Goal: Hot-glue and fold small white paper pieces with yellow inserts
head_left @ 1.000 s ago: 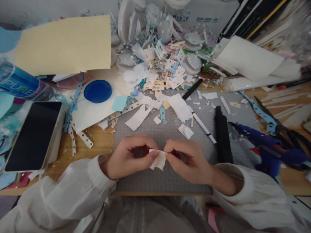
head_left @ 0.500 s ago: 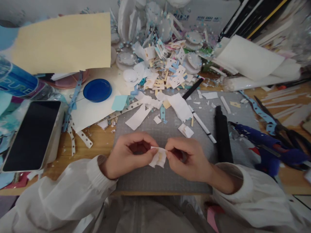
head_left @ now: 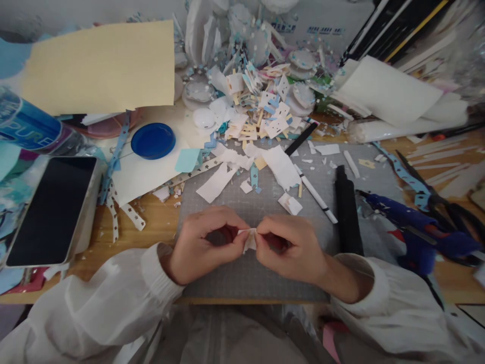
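Observation:
Between my two hands, above the front of the grey cutting mat (head_left: 242, 280), is a small white piece of paper (head_left: 249, 243). My left hand (head_left: 210, 245) is closed, pinching the paper's left side between thumb and forefinger. On the other side, my right hand (head_left: 293, 250) pinches the paper's right edge. Fingers cover much of the piece, so only a narrow strip shows. Just beyond my hands lie white paper strips (head_left: 280, 167), a folded white scrap (head_left: 290, 203) and a white pen (head_left: 317, 194).
A blue glue gun (head_left: 413, 222), black-handled scissors (head_left: 454, 212) and a black marker-like stick (head_left: 346, 212) lie to the right. Leftward are a phone (head_left: 53, 210), a blue lid (head_left: 153, 140) and a water bottle (head_left: 28, 124). Small paper cut-outs (head_left: 261, 108) are heaped at the back.
My hands have drawn closer together. My fingers now cover more of the white paper, and the yellowish patch on it is mostly hidden.

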Demonstrator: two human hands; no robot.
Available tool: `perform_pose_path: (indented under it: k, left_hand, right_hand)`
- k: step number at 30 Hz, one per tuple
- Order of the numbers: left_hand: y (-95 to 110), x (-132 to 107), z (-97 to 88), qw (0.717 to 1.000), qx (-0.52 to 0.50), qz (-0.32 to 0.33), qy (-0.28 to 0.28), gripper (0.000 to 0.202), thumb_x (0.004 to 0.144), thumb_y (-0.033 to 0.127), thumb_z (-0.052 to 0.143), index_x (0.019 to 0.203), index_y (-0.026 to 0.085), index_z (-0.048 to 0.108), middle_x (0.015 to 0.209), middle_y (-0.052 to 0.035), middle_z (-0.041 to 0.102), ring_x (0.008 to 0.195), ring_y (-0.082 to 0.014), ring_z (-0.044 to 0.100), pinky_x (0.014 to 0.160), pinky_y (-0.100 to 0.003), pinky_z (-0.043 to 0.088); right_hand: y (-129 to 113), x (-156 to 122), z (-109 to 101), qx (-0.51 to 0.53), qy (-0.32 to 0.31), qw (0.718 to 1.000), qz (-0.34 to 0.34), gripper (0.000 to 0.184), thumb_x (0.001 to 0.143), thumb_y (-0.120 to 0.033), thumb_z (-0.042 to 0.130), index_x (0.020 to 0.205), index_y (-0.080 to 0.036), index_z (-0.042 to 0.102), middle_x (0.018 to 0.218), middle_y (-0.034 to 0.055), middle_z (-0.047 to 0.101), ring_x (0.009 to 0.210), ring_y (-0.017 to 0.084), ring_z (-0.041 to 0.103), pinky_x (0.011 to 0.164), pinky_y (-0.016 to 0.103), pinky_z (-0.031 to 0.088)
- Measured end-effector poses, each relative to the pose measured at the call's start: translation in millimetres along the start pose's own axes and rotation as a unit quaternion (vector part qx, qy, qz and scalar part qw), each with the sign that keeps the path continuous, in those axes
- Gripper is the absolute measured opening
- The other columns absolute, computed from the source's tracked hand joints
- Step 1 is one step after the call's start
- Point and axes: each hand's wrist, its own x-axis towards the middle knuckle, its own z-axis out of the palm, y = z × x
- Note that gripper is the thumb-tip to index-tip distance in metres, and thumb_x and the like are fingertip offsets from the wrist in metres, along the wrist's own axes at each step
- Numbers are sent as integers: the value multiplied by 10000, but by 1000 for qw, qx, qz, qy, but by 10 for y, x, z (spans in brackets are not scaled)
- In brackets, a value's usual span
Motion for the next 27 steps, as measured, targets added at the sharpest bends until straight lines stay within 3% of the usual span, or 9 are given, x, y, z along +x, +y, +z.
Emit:
perform_pose_path:
  k: [6, 10, 13, 18, 27]
  left_hand:
    - [-8, -10, 3, 999, -34, -31, 27, 25, 769, 192, 695, 753, 173, 691, 712, -52, 688, 607, -149, 622, 524, -247, 490]
    - [-3, -9, -17, 991, -112, -77, 17, 46, 771, 189, 701, 744, 151, 699, 700, -53, 697, 586, -132, 611, 504, -222, 494]
    - [14, -3, -30, 982, -163, -93, 11, 40, 751, 171, 721, 728, 143, 706, 668, -44, 690, 587, -127, 610, 515, -212, 510]
    - [12, -15, -41, 971, -216, -101, -1, 15, 746, 128, 722, 752, 141, 724, 667, -37, 681, 587, -115, 607, 523, -200, 514]
    - [2, -33, -38, 978, -192, -72, -19, 25, 764, 123, 707, 764, 145, 719, 705, -52, 681, 620, -129, 603, 539, -221, 493]
  right_hand:
    - [8, -2, -43, 40, -25, 999, 12, 183, 825, -146, 505, 650, -196, 494, 514, -57, 426, 458, 66, 371, 461, 216, 298]
    - [13, 2, -101, 131, -75, 988, 38, 193, 887, -168, 435, 736, -189, 552, 579, -23, 530, 510, 86, 450, 492, 221, 350]
    - [18, 6, -113, 187, -90, 976, 68, 240, 901, -205, 442, 680, -189, 534, 567, -24, 519, 509, 86, 443, 486, 223, 341]
    - [25, 9, -95, 225, -97, 962, 119, 282, 887, -262, 497, 615, -191, 476, 520, -52, 405, 481, 74, 347, 450, 219, 283]
    - [26, 10, -64, 239, -105, 959, 111, 201, 889, -265, 530, 703, -192, 507, 573, -52, 445, 515, 78, 375, 470, 209, 306]
